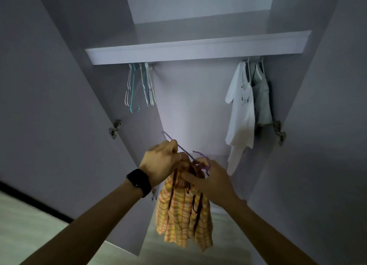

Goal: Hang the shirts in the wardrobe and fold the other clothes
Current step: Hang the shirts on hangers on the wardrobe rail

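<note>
Wardrobe open, doors swung out left and right. Pale shelf spans full width up top; its upper surface not visible from below. Under shelf, far left: bunch of empty wire hangers, white and teal, hooked close together. Under shelf, far right: white T-shirt on hanger, grey top on hanger just beside it, touching. Rail itself hidden behind shelf edge. Middle stretch between hangers and tops bare. Light floor near left, below doors.
</note>
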